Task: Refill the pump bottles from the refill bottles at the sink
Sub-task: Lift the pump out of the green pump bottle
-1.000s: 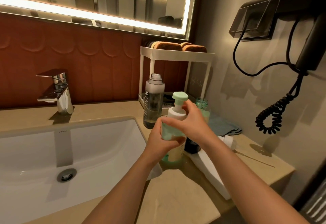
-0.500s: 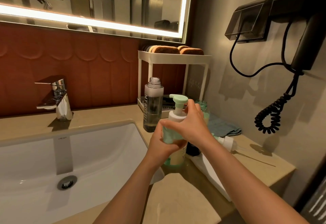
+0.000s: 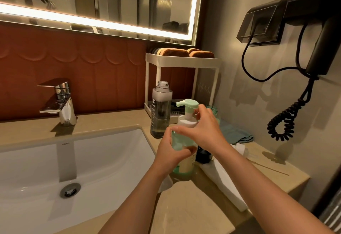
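On the tabletop (image 3: 206, 213) by the sink (image 3: 46, 174), our left hand (image 3: 170, 155) grips the green pump bottle (image 3: 181, 146) while our right hand (image 3: 203, 129) pinches its collar; twisting crookedly could tip it toward the uncapped clear bottle (image 3: 160, 110) just behind.

Green pump bottle (image 3: 182, 147): upright at centre frame, translucent body, pale label, white collar, mint pump head fitted. Clear refill bottle (image 3: 160, 112): upright just behind and to its left, uncapped, lettered "MY BOTTLE", partly filled with liquid.
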Demonstrator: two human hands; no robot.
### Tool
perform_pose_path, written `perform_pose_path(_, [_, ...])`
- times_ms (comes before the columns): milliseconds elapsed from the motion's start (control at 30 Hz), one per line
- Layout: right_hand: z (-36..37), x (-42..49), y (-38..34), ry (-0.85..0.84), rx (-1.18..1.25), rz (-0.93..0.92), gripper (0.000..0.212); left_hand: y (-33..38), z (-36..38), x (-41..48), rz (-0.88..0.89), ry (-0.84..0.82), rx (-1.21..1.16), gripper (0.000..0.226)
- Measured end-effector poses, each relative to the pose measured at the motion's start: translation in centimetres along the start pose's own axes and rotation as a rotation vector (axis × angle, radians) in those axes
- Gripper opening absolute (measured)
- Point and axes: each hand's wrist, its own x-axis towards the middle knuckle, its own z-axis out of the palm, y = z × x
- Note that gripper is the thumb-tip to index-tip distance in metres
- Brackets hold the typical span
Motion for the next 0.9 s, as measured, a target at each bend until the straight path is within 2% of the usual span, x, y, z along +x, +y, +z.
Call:
perform_pose_path(67, [-0.2,-0.1,-0.1,-0.004,0.071,-0.035,0.053,0.0,-0.1,0.0,-0.004,0.004,0.009,0.06])
perform_pose_path(167, [-1.4,-0.1,-0.1,-0.162,0.285,-0.044,0.041,0.3,-0.1,0.0,-0.023,0.0,0.001,0.058])
perform_pose_path(233, [-1.9,-0.2,-0.3,-0.249,0.373,-0.016,0.046,0.3,-0.1,0.0,-0.016,-0.007,0.0,0.06])
perform_pose_path(300, [-1.7,-0.1,-0.4,-0.236,0.21,0.009,0.054,0.4,0.0,-0.1,-0.013,-0.005,-0.003,0.061])
perform_pose_path(367, [-1.2,0.0,-0.3,-0.149,0.004,0.02,0.065,0.3,0.0,0.0,-0.005,0.001,0.004,0.059])
perform_pose_path(433, [-0.5,-0.1,-0.3,-0.076,-0.051,0.015,0.065,0.2,0.1,0.0,-0.003,-0.002,-0.001,0.058])
perform_pose_path(567, [-0.1,-0.1,0.0,0.021,-0.022,-0.003,0.058,0.0,0.0,0.0,-0.001,0.005,0.02,0.062])
perform_pose_path(633, [-0.7,-0.1,0.0,-0.036,0.072,-0.02,0.049,0.1,0.0,0.0,-0.01,-0.001,0.023,0.062])
perform_pose_path(700, [-1.7,-0.1,0.1,-0.175,0.25,-0.011,0.041,0.2,0.0,0.0,-0.024,-0.013,0.016,0.06])
perform_pose_path(767, [-2.4,-0.1,0.1,-0.281,0.367,0.024,0.049,0.2,0.0,0.1,-0.028,-0.009,0.026,0.06])
perform_pose_path(900, [-1.8,-0.2,0.1,-0.218,0.117,0.058,0.083,0.0,0.0,0.1,-0.025,-0.004,0.026,0.06])
